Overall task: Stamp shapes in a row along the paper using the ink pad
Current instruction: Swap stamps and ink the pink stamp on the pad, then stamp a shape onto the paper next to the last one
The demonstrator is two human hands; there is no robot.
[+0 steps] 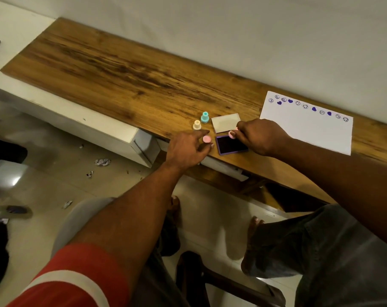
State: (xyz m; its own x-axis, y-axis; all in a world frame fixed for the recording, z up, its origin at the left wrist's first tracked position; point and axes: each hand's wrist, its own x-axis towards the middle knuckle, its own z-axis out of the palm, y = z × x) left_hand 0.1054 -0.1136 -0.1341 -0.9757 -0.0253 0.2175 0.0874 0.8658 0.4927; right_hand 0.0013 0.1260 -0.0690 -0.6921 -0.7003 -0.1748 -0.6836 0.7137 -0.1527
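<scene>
Right grip [252,135] pinched on a pink stamp [232,134], fingers curled round its handle, face held at the far edge of the ink pad [231,144]. Cannot tell whether rubber is touching ink or just above it. Left grip [188,147] loosely spread, fingertips closing round a second pink stamp [206,139] just left of the pad; looks like light contact, not a firm hold.

Inking step in hand, judging by stamp over pad. Pad lying open near the front edge of the desk [121,69], its lid [225,122] just behind. Teal stamp [204,117] and cream stamp [197,125] standing upright to the left of the lid, untouched.

Paper [310,134] lying to the right, well apart from the pad, already carrying a row of purple hearts and round marks [307,106] along its far edge. Row reaches almost to the right-hand end, so probably little room left there.

Next move likely calls for: pressing squarely into the ink, lifting straight, carrying across to the paper, setting down flat in line with the row and clear of the last mark. Smudging likely if rocked.
</scene>
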